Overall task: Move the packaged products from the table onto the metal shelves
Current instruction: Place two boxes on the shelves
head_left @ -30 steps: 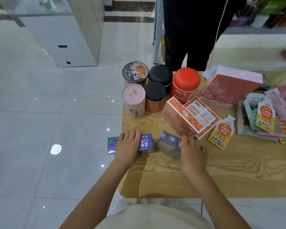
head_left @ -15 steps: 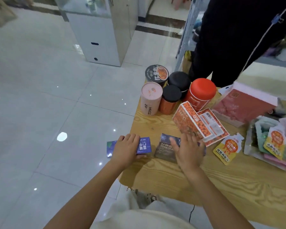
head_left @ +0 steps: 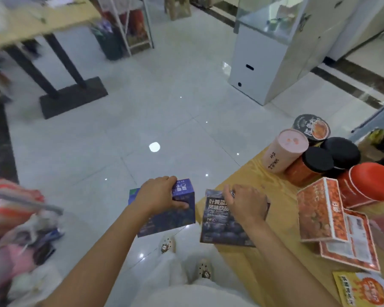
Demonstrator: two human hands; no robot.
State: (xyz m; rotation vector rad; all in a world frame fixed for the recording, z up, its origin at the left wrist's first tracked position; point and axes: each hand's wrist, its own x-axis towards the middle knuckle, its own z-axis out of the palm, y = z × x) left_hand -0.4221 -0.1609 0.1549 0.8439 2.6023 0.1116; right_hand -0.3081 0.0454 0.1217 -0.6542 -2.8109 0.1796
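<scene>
Over the floor just off the wooden surface (head_left: pixel 280 220), my left grip (head_left: pixel 160 194) is clamping a purple box (head_left: pixel 172 220) while my right grip (head_left: pixel 245 202) is clamping a dark blueberry box (head_left: pixel 220 228) at its near corner, jars (head_left: pixel 317 159) standing beyond.

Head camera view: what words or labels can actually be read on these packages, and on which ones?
"NFC": front of the dark box in the right hand.
"风味饮品": same box, higher up; the line above is partly covered.
White characters on the purple box in the left hand: too blurred.
Print on the orange box, pink tube, yellow pouch: too blurred to read.
</scene>
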